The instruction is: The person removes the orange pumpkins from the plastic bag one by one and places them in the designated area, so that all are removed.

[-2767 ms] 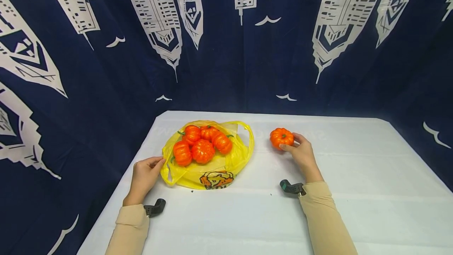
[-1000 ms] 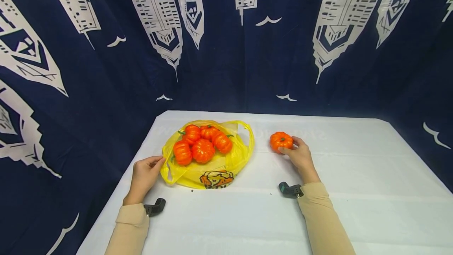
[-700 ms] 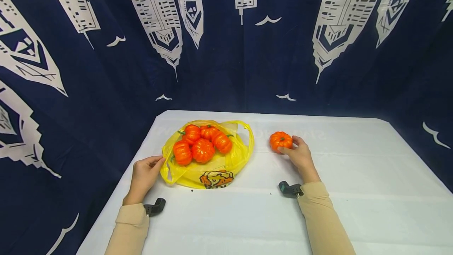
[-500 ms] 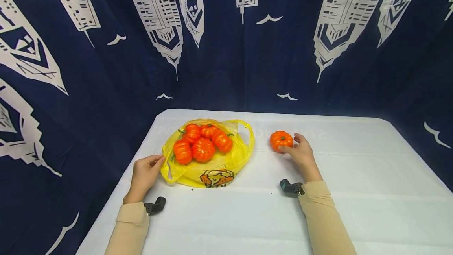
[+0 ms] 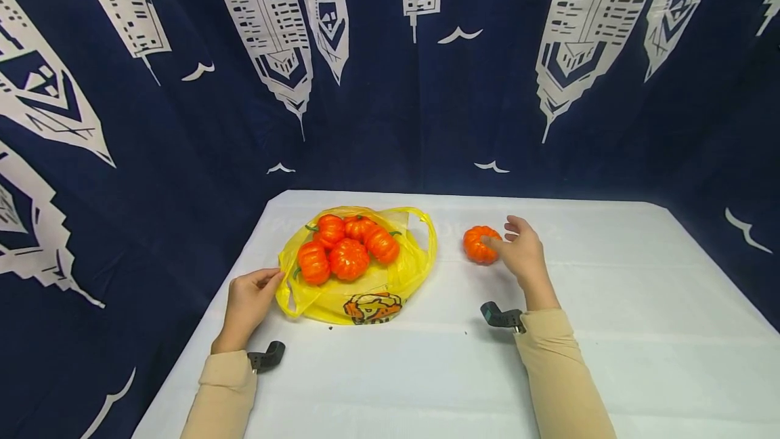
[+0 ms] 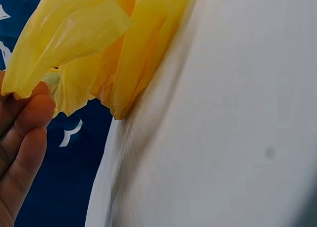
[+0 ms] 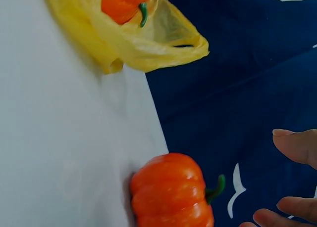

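A yellow plastic bag (image 5: 390, 283) lies spread on the left half of the table, its mouth facing up. Inside it sit several small orange pumpkins (image 5: 349, 259) with green stems. My left hand (image 5: 248, 307) pinches the bag's left edge; in the left wrist view its fingers (image 6: 29, 138) hold the thin plastic. To the right of the bag a single pumpkin (image 5: 478, 249) rests on the table. My right hand (image 5: 524, 253) hovers just beside and above it, fingers apart and holding nothing. The right wrist view shows a gap between this pumpkin (image 7: 171, 192) and the fingertips (image 7: 285, 133).
A white cloth covers the table (image 5: 426, 378). Behind it hangs a dark blue curtain (image 5: 378, 127) printed with white buildings and birds. A bag handle (image 5: 431, 236) loops toward the lone pumpkin.
My right hand has let go of the lone pumpkin, its fingers spreading and lifting slightly away to the right. The pumpkin stays on the table. My left hand keeps its pinch on the bag.
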{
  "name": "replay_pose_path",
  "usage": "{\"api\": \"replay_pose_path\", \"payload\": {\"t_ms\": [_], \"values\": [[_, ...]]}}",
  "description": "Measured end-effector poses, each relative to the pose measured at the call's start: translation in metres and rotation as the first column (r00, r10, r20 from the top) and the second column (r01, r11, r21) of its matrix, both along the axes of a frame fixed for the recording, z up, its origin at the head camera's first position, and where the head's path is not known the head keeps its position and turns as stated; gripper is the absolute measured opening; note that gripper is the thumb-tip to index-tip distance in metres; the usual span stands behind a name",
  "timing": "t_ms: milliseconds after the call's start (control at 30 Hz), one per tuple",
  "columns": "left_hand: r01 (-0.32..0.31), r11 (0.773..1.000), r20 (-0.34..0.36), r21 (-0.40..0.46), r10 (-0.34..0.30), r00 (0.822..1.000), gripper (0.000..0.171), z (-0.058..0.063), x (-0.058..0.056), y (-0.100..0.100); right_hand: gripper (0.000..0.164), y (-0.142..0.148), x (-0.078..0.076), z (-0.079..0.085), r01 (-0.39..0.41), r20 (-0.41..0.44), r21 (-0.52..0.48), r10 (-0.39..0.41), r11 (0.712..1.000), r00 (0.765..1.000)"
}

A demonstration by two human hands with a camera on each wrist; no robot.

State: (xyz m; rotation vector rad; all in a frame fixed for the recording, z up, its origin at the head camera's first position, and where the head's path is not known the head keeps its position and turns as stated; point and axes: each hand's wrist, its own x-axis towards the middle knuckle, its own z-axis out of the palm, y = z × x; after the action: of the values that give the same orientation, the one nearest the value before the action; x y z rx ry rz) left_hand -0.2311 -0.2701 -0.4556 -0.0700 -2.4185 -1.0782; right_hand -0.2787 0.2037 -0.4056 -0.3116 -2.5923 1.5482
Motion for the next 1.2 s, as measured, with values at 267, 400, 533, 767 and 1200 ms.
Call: {"api": "replay_pose_path", "payload": {"t_ms": [267, 400, 533, 767, 1200], "values": [[-0.013, 1.000, 0.008, -0.002, 0.013, 1.000, 0.014, -0.001, 0.001, -0.001, 0.070, -0.017, 0.004, 0.009, -0.065, -0.019, -0.070, 0.064, 0.995, 0.998], [-0.015, 1.000, 0.022, -0.002, 0.015, 1.000, 0.014, -0.001, 0.001, -0.001, 0.068, -0.026, 0.006, 0.009, -0.104, -0.009, -0.123, 0.103, 0.987, 0.995], [-0.011, 1.000, 0.024, -0.002, 0.011, 1.000, 0.014, -0.001, 0.001, -0.001, 0.069, -0.033, 0.007, 0.010, -0.124, -0.004, -0.139, 0.125, 0.983, 0.992], [-0.011, 1.000, 0.009, -0.005, 0.011, 1.000, 0.014, -0.001, 0.001, -0.002, 0.068, -0.043, 0.006, 0.010, -0.166, 0.020, -0.138, 0.170, 0.976, 0.985], [-0.011, 1.000, 0.013, -0.008, 0.011, 1.000, 0.014, 0.000, 0.002, -0.001, 0.048, -0.061, 0.007, 0.004, -0.291, -0.016, -0.098, 0.291, 0.952, 0.956]]}}
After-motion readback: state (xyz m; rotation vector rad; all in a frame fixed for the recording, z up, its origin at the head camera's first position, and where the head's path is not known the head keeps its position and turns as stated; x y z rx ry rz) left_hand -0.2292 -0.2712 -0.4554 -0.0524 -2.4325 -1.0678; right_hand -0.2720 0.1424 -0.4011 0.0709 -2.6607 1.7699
